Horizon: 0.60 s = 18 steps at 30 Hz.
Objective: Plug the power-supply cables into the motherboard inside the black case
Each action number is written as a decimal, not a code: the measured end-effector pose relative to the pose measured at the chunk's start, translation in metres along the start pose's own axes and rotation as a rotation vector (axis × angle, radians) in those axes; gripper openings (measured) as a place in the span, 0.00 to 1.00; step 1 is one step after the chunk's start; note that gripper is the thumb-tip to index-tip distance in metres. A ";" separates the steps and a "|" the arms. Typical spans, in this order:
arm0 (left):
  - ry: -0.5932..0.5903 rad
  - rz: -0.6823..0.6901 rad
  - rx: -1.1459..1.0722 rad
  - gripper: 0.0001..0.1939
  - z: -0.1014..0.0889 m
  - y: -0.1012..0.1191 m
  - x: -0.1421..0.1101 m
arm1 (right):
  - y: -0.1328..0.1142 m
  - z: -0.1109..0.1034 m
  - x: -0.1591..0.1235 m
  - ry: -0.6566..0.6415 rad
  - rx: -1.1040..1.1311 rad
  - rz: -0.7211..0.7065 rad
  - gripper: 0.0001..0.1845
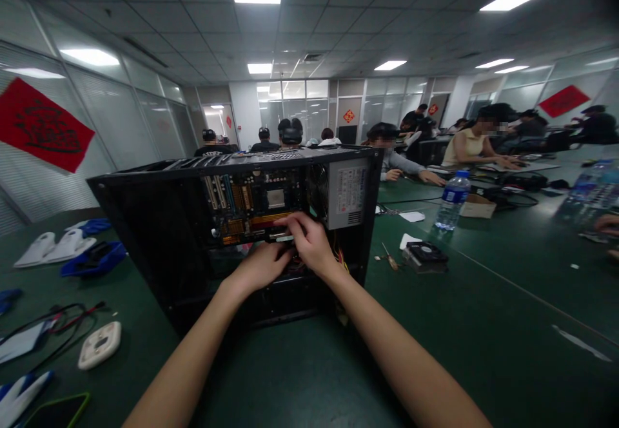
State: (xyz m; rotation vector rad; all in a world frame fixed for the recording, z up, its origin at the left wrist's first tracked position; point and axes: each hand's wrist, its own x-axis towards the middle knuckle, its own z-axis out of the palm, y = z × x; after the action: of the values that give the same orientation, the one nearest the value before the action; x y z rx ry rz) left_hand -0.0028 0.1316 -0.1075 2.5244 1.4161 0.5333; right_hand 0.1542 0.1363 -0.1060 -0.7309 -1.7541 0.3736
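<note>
A black computer case [159,247] stands on the green table with its open side facing me. My right hand [312,244] reaches in at the edge of the motherboard [236,212], just under the memory slots [271,220]. Its fingers are bent and pressed together in a pinch. Below and to the left, my left hand [261,265] is closed, thumb and fingertips close to the right hand. A small pale piece shows between the hands. What either hand grips is too small and covered to make out. The power supply [347,193] sits at the case's upper right, with coloured wires below.
Right of the case lie a CPU cooler with a fan [425,255], a screwdriver [389,258] and a water bottle [453,201]. To the left are white gloves [58,247], a blue tray [94,259], cables and a white device [99,345]. Co-workers sit beyond.
</note>
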 end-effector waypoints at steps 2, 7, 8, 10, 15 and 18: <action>0.033 0.042 0.008 0.17 0.001 -0.002 0.000 | 0.003 0.002 -0.002 0.088 0.129 -0.029 0.17; 0.067 0.138 -0.020 0.15 -0.003 -0.003 -0.001 | -0.004 0.016 0.001 0.249 0.509 0.016 0.15; 0.090 0.151 -0.026 0.14 -0.005 -0.002 -0.001 | -0.010 0.018 0.003 0.301 0.609 0.062 0.14; 0.166 0.166 -0.040 0.14 -0.012 0.001 -0.001 | -0.023 0.019 0.007 0.394 0.809 0.158 0.13; 0.322 0.207 -0.270 0.19 -0.051 0.007 -0.013 | -0.058 0.007 0.015 0.471 1.270 0.434 0.07; 0.149 0.265 -0.467 0.18 -0.084 0.009 -0.034 | -0.078 -0.008 0.016 0.474 1.524 0.637 0.05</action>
State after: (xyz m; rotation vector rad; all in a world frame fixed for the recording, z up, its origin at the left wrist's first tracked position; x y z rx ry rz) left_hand -0.0463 0.0978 -0.0346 2.3260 0.8637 0.9874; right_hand 0.1369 0.0869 -0.0456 -0.1456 -0.3908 1.5631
